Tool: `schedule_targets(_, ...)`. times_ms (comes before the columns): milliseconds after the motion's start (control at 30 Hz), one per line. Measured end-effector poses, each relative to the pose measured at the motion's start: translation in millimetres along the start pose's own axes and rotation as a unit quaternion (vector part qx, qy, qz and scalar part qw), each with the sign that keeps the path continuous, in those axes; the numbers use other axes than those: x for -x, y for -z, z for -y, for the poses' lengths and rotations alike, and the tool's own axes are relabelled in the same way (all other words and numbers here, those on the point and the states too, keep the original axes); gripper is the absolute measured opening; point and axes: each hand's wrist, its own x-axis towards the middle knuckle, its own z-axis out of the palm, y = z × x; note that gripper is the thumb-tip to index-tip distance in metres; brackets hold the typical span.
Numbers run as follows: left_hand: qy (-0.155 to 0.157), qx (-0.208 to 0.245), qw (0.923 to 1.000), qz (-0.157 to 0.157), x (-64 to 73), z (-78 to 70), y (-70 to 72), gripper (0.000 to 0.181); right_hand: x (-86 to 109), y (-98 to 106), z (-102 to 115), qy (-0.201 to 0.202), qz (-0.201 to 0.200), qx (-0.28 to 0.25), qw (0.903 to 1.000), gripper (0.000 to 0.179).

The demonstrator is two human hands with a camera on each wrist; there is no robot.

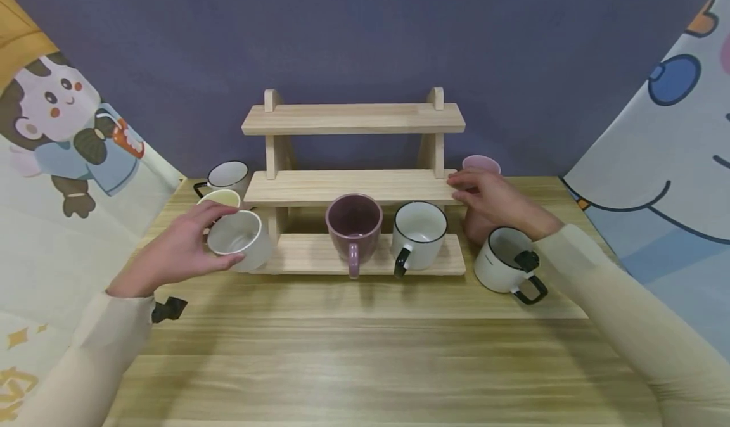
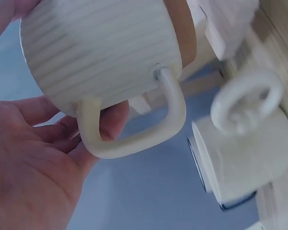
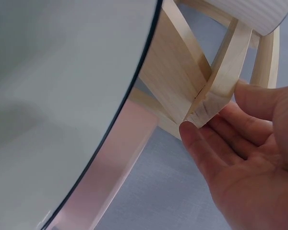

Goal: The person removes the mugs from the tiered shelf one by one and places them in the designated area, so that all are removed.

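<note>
My left hand point(image 1: 181, 244) grips a white mug point(image 1: 259, 248) by its sides, tilted at the left end of the wooden tiered shelf point(image 1: 342, 187). The left wrist view shows the mug's ribbed wall, its handle point(image 2: 134, 148) and a tan base. At the shelf's other end, my right hand point(image 1: 499, 200) holds the right end of the middle board, thumb and fingers around its corner point(image 3: 209, 112). On the bottom board stand a purple mug point(image 1: 342, 240) and a black-rimmed white mug point(image 1: 424, 254), side by side, handles facing me.
Left of the shelf stand a cream mug point(image 1: 219, 197) and a black-rimmed white mug point(image 1: 238, 185). To the right, a pink cup point(image 1: 476, 229) is partly hidden behind my right hand. Another black-rimmed white mug point(image 1: 492, 270) stands on the table point(image 1: 365, 363) under my right wrist.
</note>
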Motion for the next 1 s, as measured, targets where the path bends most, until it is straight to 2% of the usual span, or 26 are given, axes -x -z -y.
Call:
schedule_targets(200,0.021,0.0,0.9998,0.001,11.7,15.0,3.8,0.072,0.3,-1,-1,-0.005,-0.006,0.003,1.0,0.033)
schedule_targets(467,0.073,0.0,0.9974,-0.001,26.8,29.4,8.3,0.073,1.1,0,-1,-0.002,-0.003,0.01,0.9999,0.033)
schedule_targets(700,0.073,-0.007,0.9973,0.004,37.2,33.2,12.5,0.072,1.1,1,0,0.001,0.0,0.011,0.9999,0.033)
schedule_targets(1000,0.061,-0.022,0.9979,0.007,48.7,45.7,7.9,0.069,-0.2,0,1,0.004,-0.005,0.012,0.9999,0.032)
